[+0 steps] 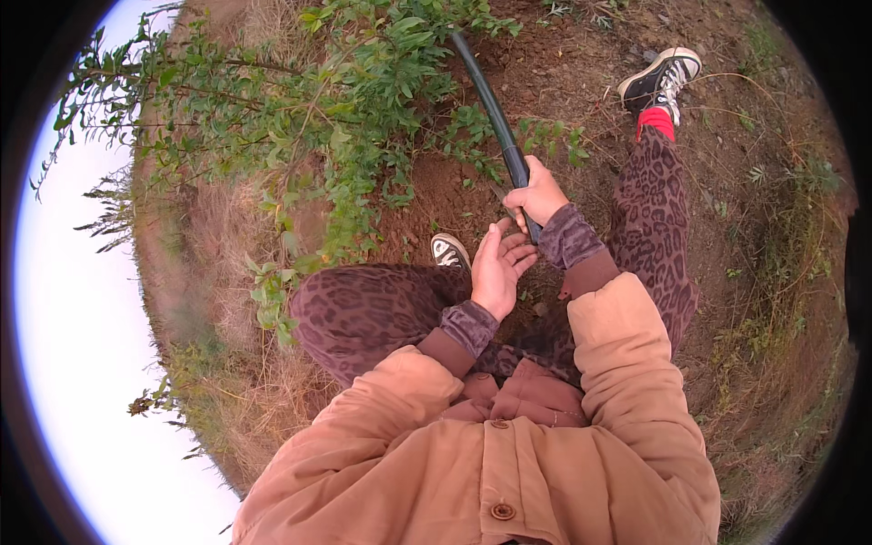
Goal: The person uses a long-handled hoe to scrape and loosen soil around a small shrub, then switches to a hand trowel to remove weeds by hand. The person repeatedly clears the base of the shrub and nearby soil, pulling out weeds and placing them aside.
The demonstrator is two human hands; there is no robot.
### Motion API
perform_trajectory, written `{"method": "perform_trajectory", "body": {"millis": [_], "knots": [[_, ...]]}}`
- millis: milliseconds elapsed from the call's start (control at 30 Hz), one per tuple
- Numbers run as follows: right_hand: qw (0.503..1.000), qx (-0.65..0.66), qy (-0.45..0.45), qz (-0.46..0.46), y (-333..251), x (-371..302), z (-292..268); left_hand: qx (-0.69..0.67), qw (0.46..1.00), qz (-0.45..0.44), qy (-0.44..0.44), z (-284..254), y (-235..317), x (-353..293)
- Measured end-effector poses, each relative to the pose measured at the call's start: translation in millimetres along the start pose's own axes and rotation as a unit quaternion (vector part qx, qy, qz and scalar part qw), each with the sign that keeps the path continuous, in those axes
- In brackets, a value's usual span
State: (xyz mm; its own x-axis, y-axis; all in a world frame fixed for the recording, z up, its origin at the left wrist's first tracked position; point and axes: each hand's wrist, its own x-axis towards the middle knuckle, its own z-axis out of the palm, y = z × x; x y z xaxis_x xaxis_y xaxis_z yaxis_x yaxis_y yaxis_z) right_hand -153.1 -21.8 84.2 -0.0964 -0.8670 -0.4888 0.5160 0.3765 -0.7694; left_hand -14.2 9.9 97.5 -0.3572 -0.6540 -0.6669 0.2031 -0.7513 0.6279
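Observation:
My right hand is wrapped round a long dark pipe, close to its near end. The pipe slants up and leftward from my grip, and its far end reaches the leaves. A step or joint in its surface shows just beyond my fingers. My left hand lies just left of the pipe's near end, palm turned up, fingers apart and slightly bent. Nothing shows in that palm; whether its fingertips touch the pipe I cannot tell.
A leafy green shrub spreads over the far left and centre. My bent left leg and outstretched right leg frame the bare soil. Dry grass covers the left slope, and weeds grow at right.

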Motion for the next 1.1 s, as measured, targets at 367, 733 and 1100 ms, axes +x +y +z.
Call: {"method": "perform_trajectory", "body": {"millis": [367, 733, 1100], "knots": [[0.954, -0.29, 0.062, 0.041, 3, -31, 4, -0.033, 0.997, -0.063, -0.04, 9, -2, -5], [0.873, -0.465, 0.14, 0.039, 38, 1, 24, -0.117, 0.985, -0.124, 0.006, 0, -12, 3], [0.917, -0.38, 0.121, 0.015, 35, 4, 6, -0.107, 0.989, -0.092, -0.033, 8, -13, 2]]}}
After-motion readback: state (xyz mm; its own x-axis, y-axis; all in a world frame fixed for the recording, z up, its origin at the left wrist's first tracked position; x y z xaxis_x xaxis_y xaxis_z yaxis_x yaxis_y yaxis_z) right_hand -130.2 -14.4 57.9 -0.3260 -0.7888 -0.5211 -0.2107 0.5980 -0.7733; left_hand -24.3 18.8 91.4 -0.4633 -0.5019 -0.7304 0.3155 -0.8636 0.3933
